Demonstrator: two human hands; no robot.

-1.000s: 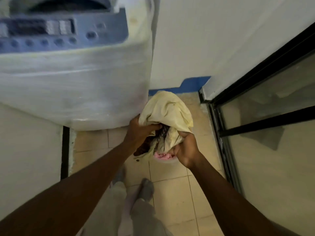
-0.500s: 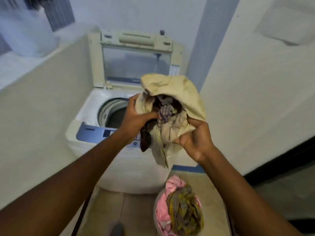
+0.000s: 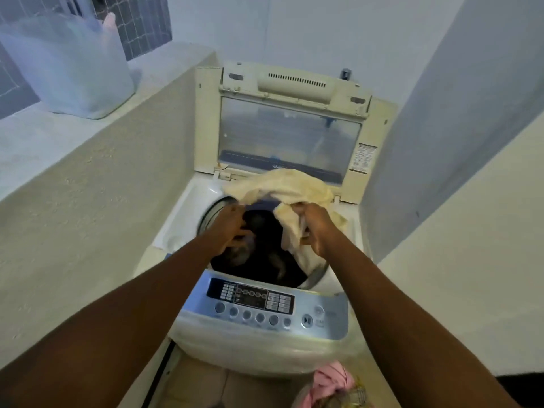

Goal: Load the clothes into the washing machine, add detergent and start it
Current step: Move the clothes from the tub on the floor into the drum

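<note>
The top-loading washing machine [image 3: 265,343] stands in front of me with its lid [image 3: 288,136] raised upright. A cream cloth [image 3: 282,187] drapes over the drum opening's far and right rim. My right hand [image 3: 316,228] grips a fold of that cloth at the drum's right side. My left hand [image 3: 231,223] reaches into the dark drum [image 3: 265,260], its fingers curled on a dark garment that is hard to make out. The control panel [image 3: 259,304] with its row of buttons lies at the front.
A basket of pink and patterned clothes [image 3: 332,384] sits on the floor at the machine's right foot. A low wall [image 3: 103,187] runs along the left, with a translucent plastic bag [image 3: 67,63] on its ledge. A wall closes in on the right.
The bundle of clothes went from floor level, up in front of the machine, and down onto the drum opening. Both hands moved with it, and the view rose to look into the drum.
</note>
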